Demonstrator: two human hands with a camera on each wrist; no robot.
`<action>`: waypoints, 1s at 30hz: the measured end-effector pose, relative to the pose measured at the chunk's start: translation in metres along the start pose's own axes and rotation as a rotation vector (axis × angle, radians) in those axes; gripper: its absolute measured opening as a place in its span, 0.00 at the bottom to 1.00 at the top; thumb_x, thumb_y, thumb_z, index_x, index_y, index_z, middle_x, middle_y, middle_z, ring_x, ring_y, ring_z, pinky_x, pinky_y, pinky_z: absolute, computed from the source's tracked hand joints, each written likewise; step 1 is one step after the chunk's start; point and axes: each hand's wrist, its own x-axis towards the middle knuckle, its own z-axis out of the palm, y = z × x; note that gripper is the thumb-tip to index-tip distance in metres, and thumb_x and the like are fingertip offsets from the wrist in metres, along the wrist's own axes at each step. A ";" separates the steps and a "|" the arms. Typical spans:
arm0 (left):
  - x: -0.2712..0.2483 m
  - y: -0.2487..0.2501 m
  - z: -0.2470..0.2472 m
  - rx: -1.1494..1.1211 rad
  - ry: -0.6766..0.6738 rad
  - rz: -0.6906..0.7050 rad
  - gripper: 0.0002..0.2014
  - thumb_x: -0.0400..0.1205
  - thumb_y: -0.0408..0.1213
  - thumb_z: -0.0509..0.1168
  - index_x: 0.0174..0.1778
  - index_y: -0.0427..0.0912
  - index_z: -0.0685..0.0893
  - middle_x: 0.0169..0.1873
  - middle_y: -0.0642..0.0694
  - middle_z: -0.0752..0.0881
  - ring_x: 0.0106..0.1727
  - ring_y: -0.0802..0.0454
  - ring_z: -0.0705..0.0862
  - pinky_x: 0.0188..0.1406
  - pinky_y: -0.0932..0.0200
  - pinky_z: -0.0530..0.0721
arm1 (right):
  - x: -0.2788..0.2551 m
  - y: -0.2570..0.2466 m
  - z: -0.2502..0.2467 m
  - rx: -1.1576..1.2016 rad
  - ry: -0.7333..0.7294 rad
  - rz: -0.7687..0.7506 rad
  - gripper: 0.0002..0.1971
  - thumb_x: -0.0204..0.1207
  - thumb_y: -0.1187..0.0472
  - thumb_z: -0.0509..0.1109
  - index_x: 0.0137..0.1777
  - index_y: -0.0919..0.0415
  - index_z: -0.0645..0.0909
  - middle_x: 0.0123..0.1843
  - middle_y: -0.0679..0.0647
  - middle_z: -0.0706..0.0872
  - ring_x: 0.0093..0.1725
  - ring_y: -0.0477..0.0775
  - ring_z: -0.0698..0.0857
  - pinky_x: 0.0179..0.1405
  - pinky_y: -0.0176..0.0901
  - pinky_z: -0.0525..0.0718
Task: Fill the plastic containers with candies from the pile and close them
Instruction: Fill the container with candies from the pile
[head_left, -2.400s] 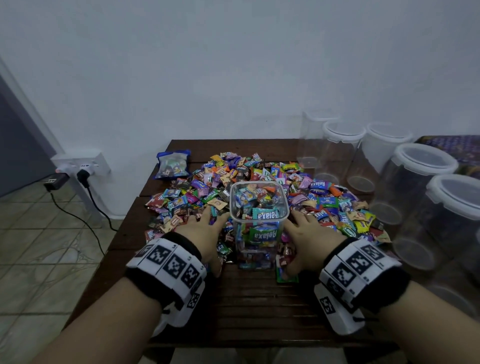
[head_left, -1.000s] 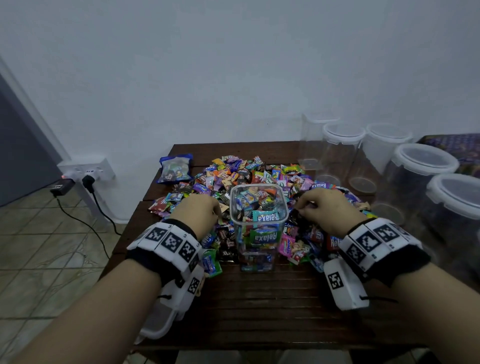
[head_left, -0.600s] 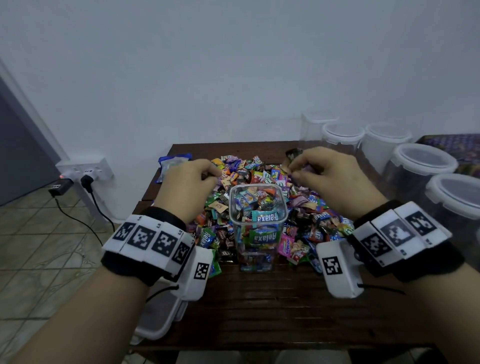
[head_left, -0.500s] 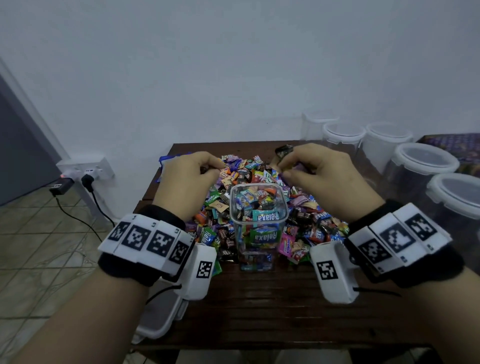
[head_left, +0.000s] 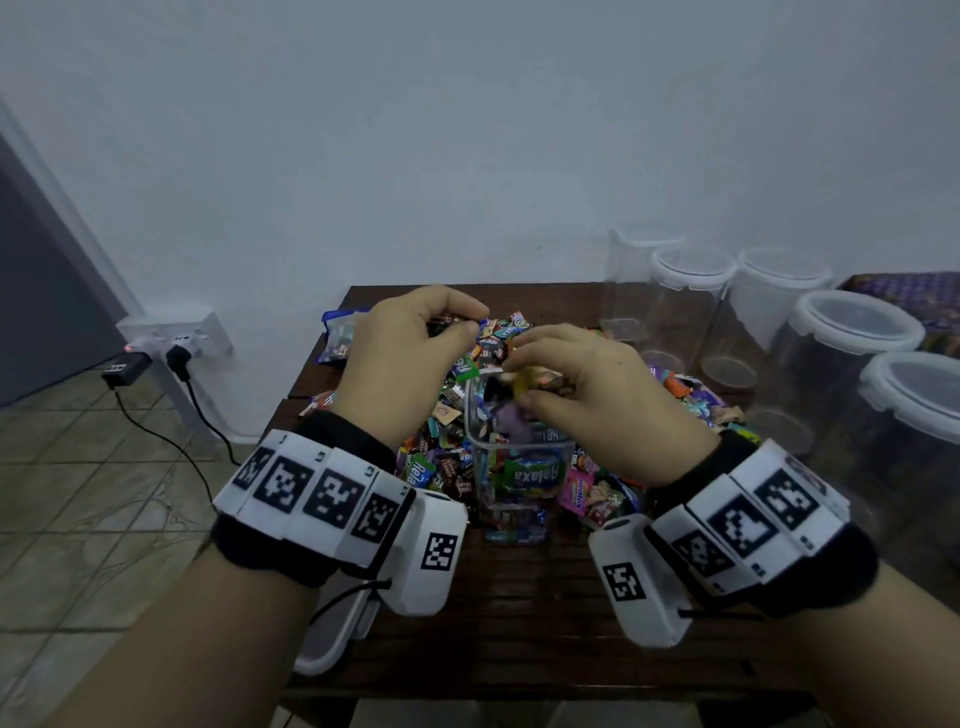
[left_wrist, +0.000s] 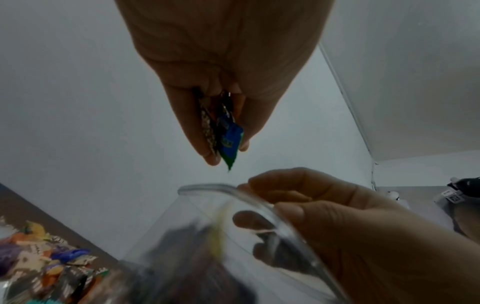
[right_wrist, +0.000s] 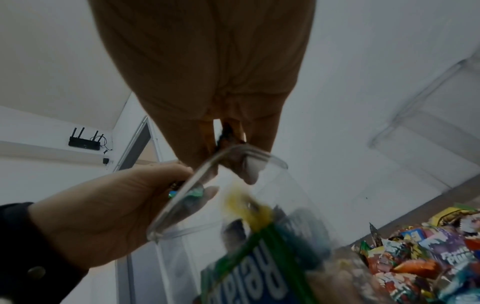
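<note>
A clear square container, largely filled with wrapped candies, stands on the dark wooden table in front of the candy pile. My right hand hovers right over its mouth with fingers curled round a few candies, and a yellow candy falls blurred into the container. My left hand is raised above the rim's back left corner and pinches several candies, one in a blue-green wrapper. The left wrist view shows the right hand at the rim.
Several empty clear containers, some with white lids, stand along the table's right side. A loose lid overhangs the front left edge. A blue bag lies at the back left. Plugs and a cable hang at the wall on the left.
Both hands scooped candies from beside the container and rose. The right hand has moved left over the mouth and candies drop from it. The left hand stays raised with its candies.
</note>
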 end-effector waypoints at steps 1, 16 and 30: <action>-0.001 0.000 0.001 -0.003 -0.004 0.004 0.13 0.80 0.31 0.67 0.38 0.58 0.83 0.37 0.57 0.86 0.45 0.54 0.86 0.47 0.58 0.82 | -0.001 -0.001 0.000 0.018 0.012 0.006 0.12 0.75 0.66 0.71 0.58 0.60 0.85 0.62 0.51 0.82 0.61 0.49 0.79 0.57 0.32 0.76; -0.011 0.007 0.017 -0.080 -0.057 0.035 0.13 0.80 0.32 0.67 0.40 0.59 0.85 0.39 0.58 0.87 0.47 0.58 0.87 0.53 0.54 0.85 | -0.037 0.016 0.026 0.734 -0.103 0.438 0.52 0.63 0.57 0.81 0.78 0.43 0.46 0.64 0.30 0.67 0.59 0.18 0.74 0.49 0.17 0.75; -0.023 0.004 0.035 -0.149 -0.140 0.052 0.09 0.79 0.30 0.67 0.43 0.50 0.87 0.39 0.55 0.87 0.43 0.63 0.85 0.46 0.64 0.84 | -0.035 0.025 0.036 0.676 -0.038 0.369 0.35 0.58 0.53 0.82 0.61 0.34 0.67 0.58 0.36 0.80 0.58 0.32 0.80 0.59 0.34 0.80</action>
